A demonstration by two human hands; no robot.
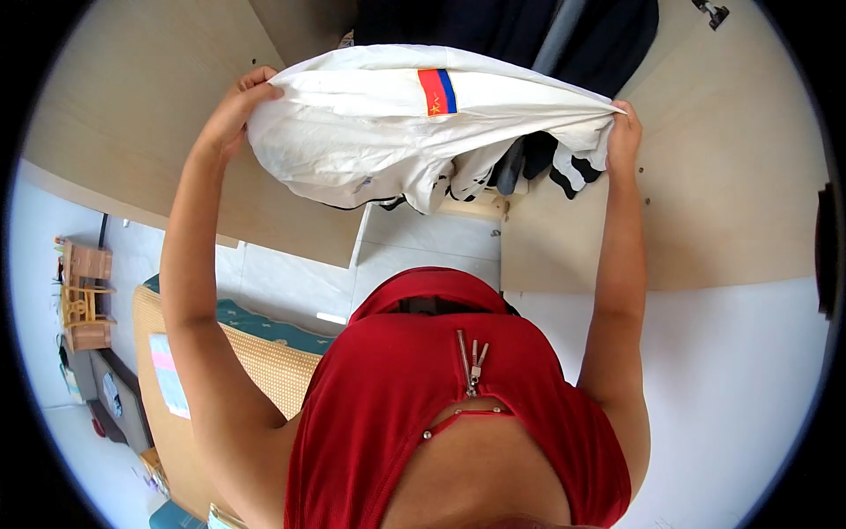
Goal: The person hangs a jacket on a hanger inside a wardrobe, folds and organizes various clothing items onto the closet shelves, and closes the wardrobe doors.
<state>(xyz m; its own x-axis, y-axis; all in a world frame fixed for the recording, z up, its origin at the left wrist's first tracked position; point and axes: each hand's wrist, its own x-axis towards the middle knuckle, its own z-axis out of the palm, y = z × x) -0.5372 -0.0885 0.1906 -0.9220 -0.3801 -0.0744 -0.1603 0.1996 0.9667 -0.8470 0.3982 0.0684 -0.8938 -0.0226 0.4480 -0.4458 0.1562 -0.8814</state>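
A white garment [352, 115] with a red-and-blue patch [437, 93] is stretched wide between my hands. My left hand [242, 110] pinches its left edge, thumb on top. At the other end, my right hand [624, 137] is closed on the upper right corner. The cloth sags in folds toward the middle, and a dark trim line runs along its lower edge. Just under the right part, black-and-white clothing [568, 172] shows, partly hidden by the garment.
Dark clothes [493, 31] hang inside a wooden wardrobe behind the garment. An open wardrobe door [115, 123] stands on the left, with a wooden panel [723, 176] on the right. A bed with a woven mat [264, 370] and a wooden chair [81, 304] are at lower left.
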